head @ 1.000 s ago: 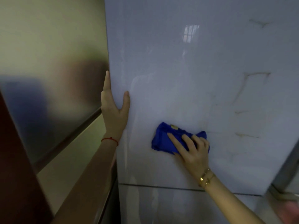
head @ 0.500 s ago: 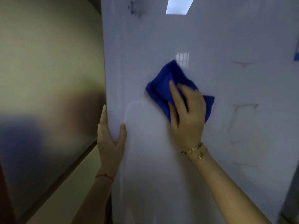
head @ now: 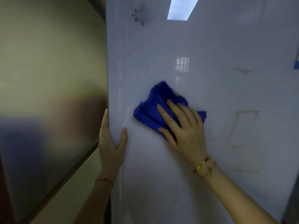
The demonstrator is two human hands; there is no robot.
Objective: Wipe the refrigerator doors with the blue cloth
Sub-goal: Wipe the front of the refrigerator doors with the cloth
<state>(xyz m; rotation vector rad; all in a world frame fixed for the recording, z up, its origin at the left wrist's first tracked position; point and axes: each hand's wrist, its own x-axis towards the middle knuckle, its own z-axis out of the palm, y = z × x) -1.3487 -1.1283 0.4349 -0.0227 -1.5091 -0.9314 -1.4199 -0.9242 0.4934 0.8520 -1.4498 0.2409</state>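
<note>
A glossy pale refrigerator door [head: 210, 46] with faint marble veins fills most of the view. A crumpled blue cloth [head: 152, 110] lies flat against the door near its left side. My right hand [head: 182, 126] presses on the cloth with fingers spread, covering its lower right part. My left hand [head: 111, 143] grips the door's left edge, thumb on the front face and fingers wrapped round the side.
A frosted, reflective wall panel [head: 48, 94] stands close on the left, with a dark rail [head: 68, 172] running diagonally below it. A small snowflake emblem [head: 140, 15] marks the door's top. A blue label [head: 296, 62] shows at the right edge.
My right hand swept the cloth up the door from the lower area and then slightly down and left again. My left hand has kept its hold on the door's edge.
</note>
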